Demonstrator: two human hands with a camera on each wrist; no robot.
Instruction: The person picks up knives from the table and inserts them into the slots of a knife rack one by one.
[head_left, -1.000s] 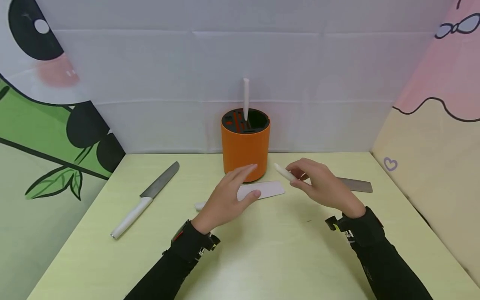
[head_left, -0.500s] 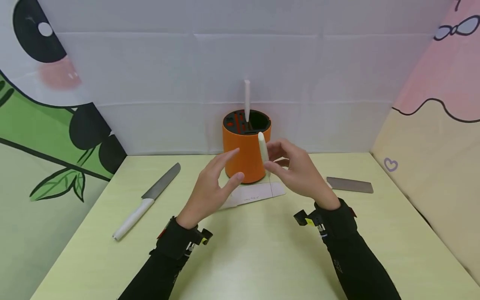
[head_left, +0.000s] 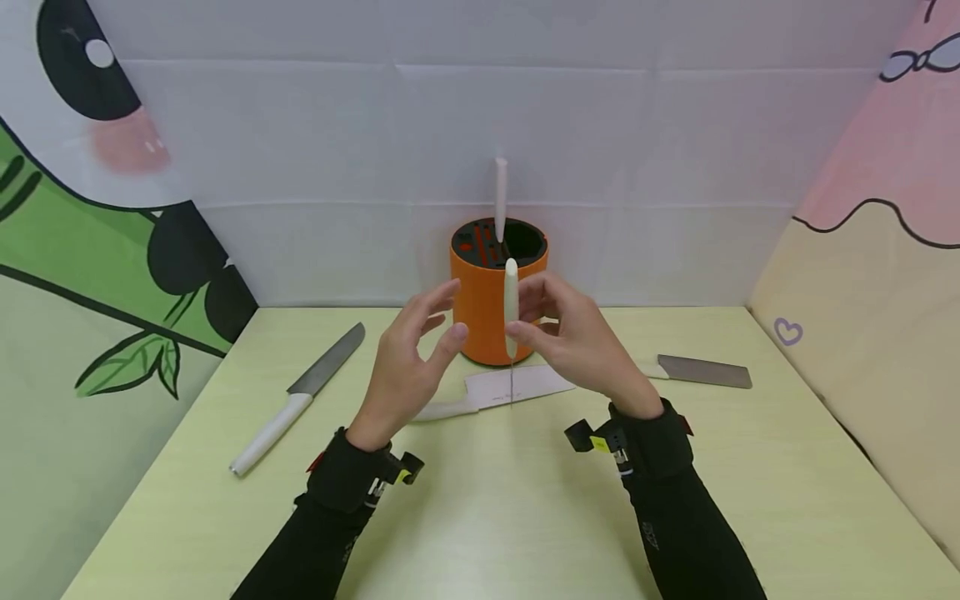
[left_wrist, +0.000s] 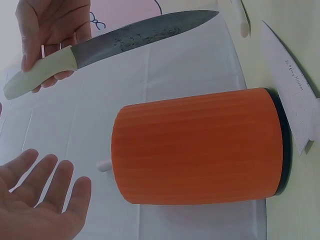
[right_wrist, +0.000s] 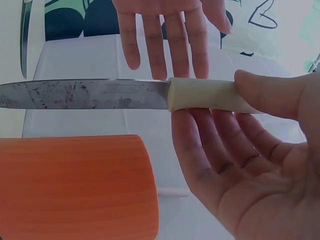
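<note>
My right hand point(head_left: 573, 337) pinches the pale handle of a kitchen knife point(head_left: 512, 304) between thumb and fingers. The knife hangs upright, handle on top and blade down; its stained blade shows fully in the right wrist view. To the left, my left hand point(head_left: 408, 358) is held with loosely bent fingers and nothing in it. Behind both hands stands an orange knife block point(head_left: 480, 308) with a black slotted top. One white handle point(head_left: 501, 196) sticks up out of that top. Between the hands and the block lies a white-bladed cleaver point(head_left: 517, 385).
On the table point(head_left: 480, 508), a chef's knife point(head_left: 307, 387) with a white handle lies at the left. A smaller cleaver-shaped knife point(head_left: 705, 371) lies at the right, partly behind my right hand. A pale wall cloth point(head_left: 360, 167) rises at the table's back edge.
My right hand has moved left, turning the knife from slanted to upright in front of the block. My left hand has shifted left, uncovering the white cleaver's handle.
</note>
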